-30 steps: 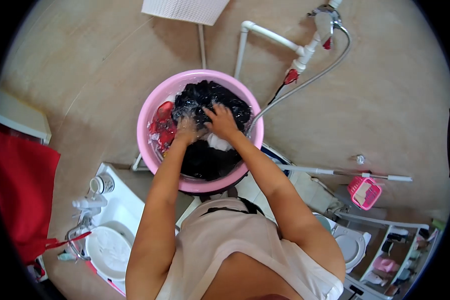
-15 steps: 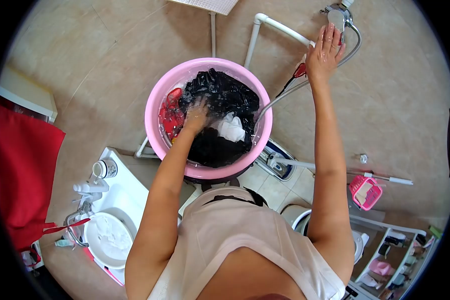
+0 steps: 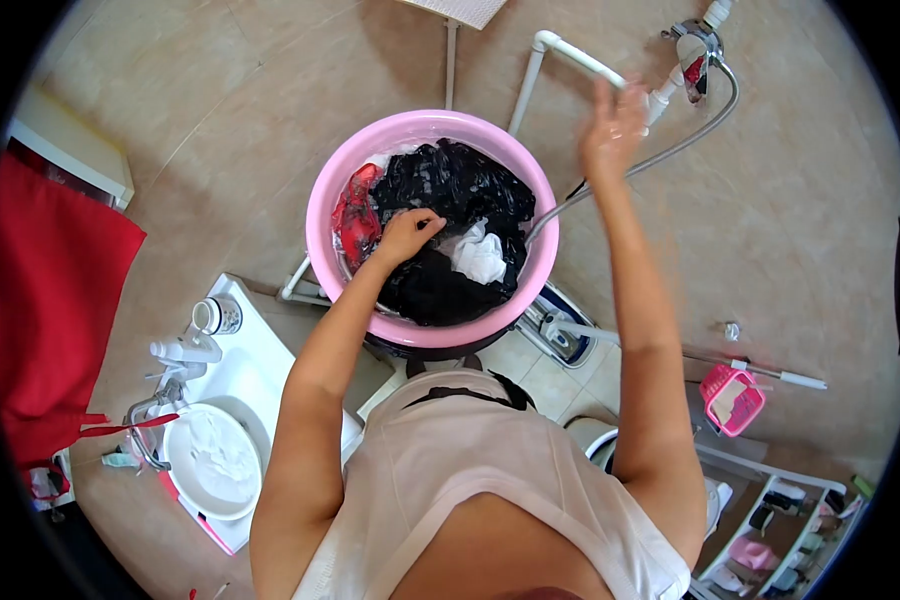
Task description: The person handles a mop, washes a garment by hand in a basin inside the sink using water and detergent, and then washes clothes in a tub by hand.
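Observation:
A pink tub (image 3: 326, 180) holds wet black cloth (image 3: 460, 185), a red piece (image 3: 356, 215) at its left and a white cloth (image 3: 478, 252) near its middle. My left hand (image 3: 410, 234) hovers at the black cloth, its fingers curled together; whether they grip anything is too small to tell. My right hand (image 3: 612, 130) is raised right of the tub, blurred, with its fingers apart and nothing in them. Beyond it is the wall tap (image 3: 697, 45), whose metal hose (image 3: 670, 152) runs down into the tub.
White pipes (image 3: 575, 55) stand behind the tub. At the left are a sink (image 3: 255, 350) with a white basin (image 3: 254, 470) in it and a red cloth (image 3: 55, 310). A pink basket (image 3: 732, 400), a mop pole (image 3: 695, 356) and a shelf rack (image 3: 770, 480) are at the right.
My right hand left the tub, reached up to the tap and has since drawn back a little. My left hand has lifted from the splashing water, its fingers now curled. The water looks calmer.

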A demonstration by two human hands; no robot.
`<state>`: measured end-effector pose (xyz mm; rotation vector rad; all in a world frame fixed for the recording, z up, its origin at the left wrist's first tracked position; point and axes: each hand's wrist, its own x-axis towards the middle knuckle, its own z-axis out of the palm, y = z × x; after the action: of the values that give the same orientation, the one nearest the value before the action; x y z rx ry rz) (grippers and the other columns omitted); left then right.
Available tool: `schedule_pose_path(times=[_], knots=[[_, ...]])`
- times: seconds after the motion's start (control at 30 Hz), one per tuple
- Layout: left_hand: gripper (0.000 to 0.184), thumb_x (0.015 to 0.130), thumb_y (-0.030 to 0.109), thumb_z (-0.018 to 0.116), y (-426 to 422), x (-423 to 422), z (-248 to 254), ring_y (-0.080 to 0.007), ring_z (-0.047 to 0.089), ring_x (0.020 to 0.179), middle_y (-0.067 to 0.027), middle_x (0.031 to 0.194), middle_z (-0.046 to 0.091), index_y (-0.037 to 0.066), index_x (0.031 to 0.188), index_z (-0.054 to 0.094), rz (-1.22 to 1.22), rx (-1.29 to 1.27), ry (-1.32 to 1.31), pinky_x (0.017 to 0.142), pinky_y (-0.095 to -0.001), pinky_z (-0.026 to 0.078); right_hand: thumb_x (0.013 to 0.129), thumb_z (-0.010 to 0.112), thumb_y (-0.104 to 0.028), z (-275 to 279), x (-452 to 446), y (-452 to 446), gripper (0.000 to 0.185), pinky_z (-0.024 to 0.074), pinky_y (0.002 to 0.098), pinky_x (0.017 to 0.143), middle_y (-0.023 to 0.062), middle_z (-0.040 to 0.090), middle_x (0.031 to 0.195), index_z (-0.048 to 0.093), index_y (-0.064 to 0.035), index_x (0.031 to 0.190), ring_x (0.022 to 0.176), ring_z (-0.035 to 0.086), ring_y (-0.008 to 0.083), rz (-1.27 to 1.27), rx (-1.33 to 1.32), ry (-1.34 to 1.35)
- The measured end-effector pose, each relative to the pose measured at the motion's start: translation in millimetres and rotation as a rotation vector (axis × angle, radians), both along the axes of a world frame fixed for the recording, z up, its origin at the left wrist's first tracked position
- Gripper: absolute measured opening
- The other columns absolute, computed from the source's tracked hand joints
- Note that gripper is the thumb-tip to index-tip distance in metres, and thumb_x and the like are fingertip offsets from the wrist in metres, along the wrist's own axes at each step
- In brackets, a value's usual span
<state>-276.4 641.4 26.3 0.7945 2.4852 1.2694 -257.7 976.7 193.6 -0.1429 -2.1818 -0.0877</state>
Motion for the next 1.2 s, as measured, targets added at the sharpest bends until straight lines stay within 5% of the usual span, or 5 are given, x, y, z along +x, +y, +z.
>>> schedule_pose_path(times=[0.13, 0.27, 0.43, 0.83, 1.2], knots=[[0.046, 0.079, 0.038, 0.071, 20, 2, -14, -0.0223, 0.061, 0.070, -0.0122, 0.065, 0.059, 0.003, 0.107, 0.059, 0.368, 0.191, -0.191, 0.064, -0.0332, 0.047, 0.084, 0.061, -0.033, -96, 4, -94, 0.056, 0.0167, 0.0603, 0.107, 0.0179, 0.024, 0.149, 0.045, -0.0198, 0.136, 0.135, 0.025, 0.0412, 0.192, -0.250, -0.502], [0.073, 0.073, 0.034, 0.076, 32, 24, 13, -0.0299, 0.062, 0.070, -0.0183, 0.098, 0.059, 0.004, 0.130, 0.043, 0.510, -0.158, 0.427, 0.063, -0.0362, 0.051, 0.087, 0.054, -0.042, -153, 14, -148, 0.054, 0.0163, 0.0691, 0.102, 0.0138, 0.023, 0.150, 0.041, -0.0309, 0.138, 0.136, 0.020, 0.0413, 0.180, -0.396, -0.701], [0.086, 0.071, 0.038, 0.073, 32, 26, 30, -0.0366, 0.010, 0.140, -0.0140, 0.154, 0.011, 0.017, 0.143, 0.031, 0.260, -0.545, 0.521, 0.106, -0.0621, 0.014, 0.088, 0.054, -0.035, -169, 24, -160, 0.046, 0.0166, 0.0649, 0.105, 0.0100, 0.026, 0.149, 0.049, -0.0246, 0.132, 0.139, 0.016, 0.0368, 0.197, -0.273, -0.824], [0.053, 0.087, 0.034, 0.055, 38, -7, -30, -0.0339, 0.032, 0.131, -0.0150, 0.142, 0.037, 0.017, 0.135, 0.043, -0.002, -0.584, 0.351, 0.106, -0.0510, 0.025, 0.084, 0.052, -0.019, -203, -4, -150, 0.029, 0.0302, 0.0502, 0.105, 0.0079, 0.052, 0.132, 0.064, -0.0132, 0.110, 0.128, 0.041, 0.0283, 0.180, -0.275, -1.019], [0.026, 0.078, 0.032, 0.063, 106, 42, 51, -0.0378, 0.063, 0.076, -0.0184, 0.078, 0.065, 0.008, 0.084, 0.067, 0.234, 0.131, 0.061, 0.064, -0.0413, 0.049, 0.094, 0.047, -0.037, -175, 12, -158, 0.042, 0.0373, 0.0339, 0.095, 0.0071, 0.054, 0.120, 0.053, -0.0083, 0.125, 0.107, 0.051, 0.0198, 0.425, -2.439, -0.256]])
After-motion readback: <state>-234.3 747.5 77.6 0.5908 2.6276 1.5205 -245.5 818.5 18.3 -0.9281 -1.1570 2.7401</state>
